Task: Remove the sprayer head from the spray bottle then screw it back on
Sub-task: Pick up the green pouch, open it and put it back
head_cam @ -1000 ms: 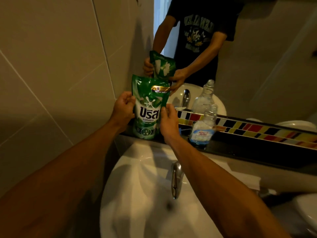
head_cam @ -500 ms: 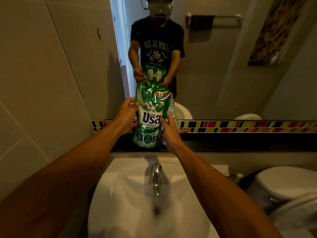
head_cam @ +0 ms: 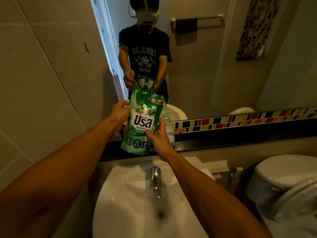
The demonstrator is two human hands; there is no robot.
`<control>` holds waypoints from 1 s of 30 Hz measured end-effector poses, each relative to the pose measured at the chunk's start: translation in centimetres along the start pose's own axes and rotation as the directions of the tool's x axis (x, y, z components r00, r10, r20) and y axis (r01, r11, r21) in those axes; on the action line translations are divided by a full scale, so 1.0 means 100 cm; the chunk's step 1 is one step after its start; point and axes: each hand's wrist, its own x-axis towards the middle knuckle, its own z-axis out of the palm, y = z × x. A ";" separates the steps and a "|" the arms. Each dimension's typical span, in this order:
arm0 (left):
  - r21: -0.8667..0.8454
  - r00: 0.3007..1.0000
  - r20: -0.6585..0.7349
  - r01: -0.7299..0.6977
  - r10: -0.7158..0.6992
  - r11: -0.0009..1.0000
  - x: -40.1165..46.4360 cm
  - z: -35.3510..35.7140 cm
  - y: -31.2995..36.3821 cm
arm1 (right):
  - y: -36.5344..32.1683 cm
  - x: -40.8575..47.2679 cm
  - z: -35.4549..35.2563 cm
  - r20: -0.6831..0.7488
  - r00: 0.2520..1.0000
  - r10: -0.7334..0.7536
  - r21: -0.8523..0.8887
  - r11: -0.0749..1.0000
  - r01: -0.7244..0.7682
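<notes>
A green refill pouch (head_cam: 143,121) with white lettering stands upright on the dark shelf (head_cam: 223,140) below the mirror. My left hand (head_cam: 120,114) grips its upper left edge. My right hand (head_cam: 158,136) holds its lower right side, fingers spread against the front. Behind the pouch, partly hidden, stands a clear plastic bottle (head_cam: 167,124) with a blue-and-white label. No sprayer head shows on that bottle.
A white basin (head_cam: 120,203) with a chrome tap (head_cam: 156,181) lies below the shelf. A white toilet (head_cam: 283,182) sits at the right. A coloured tile strip (head_cam: 240,120) runs along the mirror's base. Tiled wall closes the left side.
The view has tilted up and drawn back, showing more mirror and toilet. The pouch now covers most of the clear bottle. My right hand has slid lower on the pouch.
</notes>
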 end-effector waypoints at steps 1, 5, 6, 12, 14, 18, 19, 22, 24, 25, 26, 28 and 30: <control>0.016 1.000 -0.006 -0.007 0.007 1.000 0.001 0.001 0.001 | 0.001 0.000 0.001 0.004 1.000 -0.002 0.012 1.000 0.002; 0.064 0.999 -0.018 -0.027 0.028 0.998 0.005 0.004 0.002 | 0.005 -0.002 0.003 0.018 1.000 -0.019 0.048 0.999 0.018; 0.071 0.999 -0.026 -0.031 0.033 0.997 0.006 0.005 0.002 | 0.007 -0.001 0.003 0.025 0.999 -0.036 0.052 0.998 0.034; 0.047 0.999 -0.035 0.016 -0.014 0.999 0.008 0.009 0.001 | 0.015 0.002 0.006 0.023 0.995 -0.092 0.042 0.995 0.091; 0.034 0.999 -0.038 0.026 -0.025 0.999 0.010 0.010 0.001 | 0.019 0.005 0.007 0.003 0.995 -0.100 0.027 0.995 0.100; 0.016 0.998 -0.045 0.042 -0.041 0.999 0.013 0.013 0.003 | 0.020 0.010 0.007 -0.017 0.992 -0.122 -0.001 0.993 0.122; 0.017 0.998 -0.043 0.042 -0.041 0.999 0.013 0.014 0.004 | 0.020 0.011 0.006 -0.012 0.992 -0.125 0.006 0.992 0.125; 0.019 0.998 -0.053 0.034 -0.033 0.999 0.014 0.018 0.006 | 0.021 0.014 0.003 0.007 0.993 -0.121 0.031 0.992 0.121; 0.030 0.998 -0.067 0.012 -0.010 0.999 0.015 0.019 0.008 | 0.022 0.016 0.002 0.007 0.994 -0.113 0.055 0.992 0.112; 0.034 0.998 -0.068 -0.003 0.005 0.999 0.015 0.020 0.009 | 0.022 0.016 0.002 0.006 0.994 -0.105 0.062 0.993 0.105; 0.040 0.997 -0.068 -0.015 0.018 0.999 0.015 0.020 0.010 | 0.023 0.017 0.001 0.006 0.995 -0.098 0.064 0.993 0.097; 0.051 0.997 -0.065 -0.034 0.037 0.998 0.014 0.020 0.011 | 0.024 0.019 0.000 0.012 0.996 -0.086 0.067 0.994 0.085; 0.062 0.997 -0.061 -0.047 0.050 0.997 0.015 0.018 0.010 | 0.024 0.020 0.000 0.017 0.997 -0.078 0.068 0.995 0.077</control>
